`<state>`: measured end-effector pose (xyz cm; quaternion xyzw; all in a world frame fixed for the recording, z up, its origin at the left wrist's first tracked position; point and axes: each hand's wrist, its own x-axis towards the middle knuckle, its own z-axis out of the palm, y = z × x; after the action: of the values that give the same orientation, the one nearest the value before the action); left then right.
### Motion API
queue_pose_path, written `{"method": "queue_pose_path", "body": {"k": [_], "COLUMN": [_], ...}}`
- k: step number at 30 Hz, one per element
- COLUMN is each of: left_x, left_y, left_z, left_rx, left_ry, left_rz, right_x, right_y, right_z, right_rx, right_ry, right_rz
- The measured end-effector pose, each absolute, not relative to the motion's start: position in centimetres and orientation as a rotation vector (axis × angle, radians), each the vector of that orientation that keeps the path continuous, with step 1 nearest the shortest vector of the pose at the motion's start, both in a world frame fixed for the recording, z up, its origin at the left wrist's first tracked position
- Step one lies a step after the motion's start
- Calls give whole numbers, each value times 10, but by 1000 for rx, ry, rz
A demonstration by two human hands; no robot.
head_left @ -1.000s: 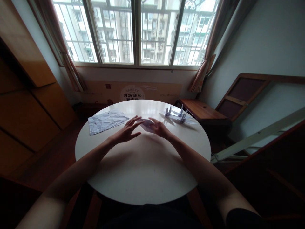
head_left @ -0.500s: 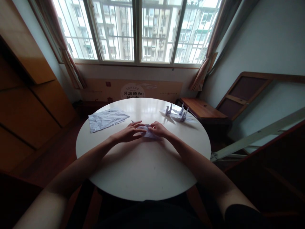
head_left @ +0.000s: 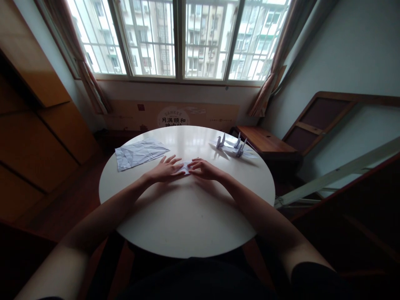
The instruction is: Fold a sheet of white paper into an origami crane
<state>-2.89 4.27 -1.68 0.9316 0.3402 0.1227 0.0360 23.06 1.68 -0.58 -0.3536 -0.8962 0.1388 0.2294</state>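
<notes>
Between my two hands a small piece of folded paper lies on the round white table, partly covered by fingers. My left hand rests flat over its left side, fingers stretched and apart, thumb on the paper. From the right, my right hand grips the paper's right edge with bent fingers and thumb drawn together. Farther back on the right stand folded paper cranes, one crane left of the others. On the left lies creased paper, spread out in sheets.
Behind the table, a long printed box leans below the barred window. A low wooden stand is at the back right, beside a framed panel. Wooden cabinets line the left side.
The paper has come down flat onto the table after being held tilted. My left hand has lowered onto it, and my right hand has shifted its hold along the edge.
</notes>
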Motion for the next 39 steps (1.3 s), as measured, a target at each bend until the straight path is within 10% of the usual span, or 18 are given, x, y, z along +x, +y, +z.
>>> {"method": "queue_pose_path", "body": {"k": [39], "left_x": [-20], "left_y": [37], "left_z": [-8], "left_rx": [2820], "left_ry": [814], "left_rz": [624], "right_x": [228], "right_y": [15], "right_z": [-7], "right_rx": [-940], "right_ry": [-2376], "right_rz": [491]}}
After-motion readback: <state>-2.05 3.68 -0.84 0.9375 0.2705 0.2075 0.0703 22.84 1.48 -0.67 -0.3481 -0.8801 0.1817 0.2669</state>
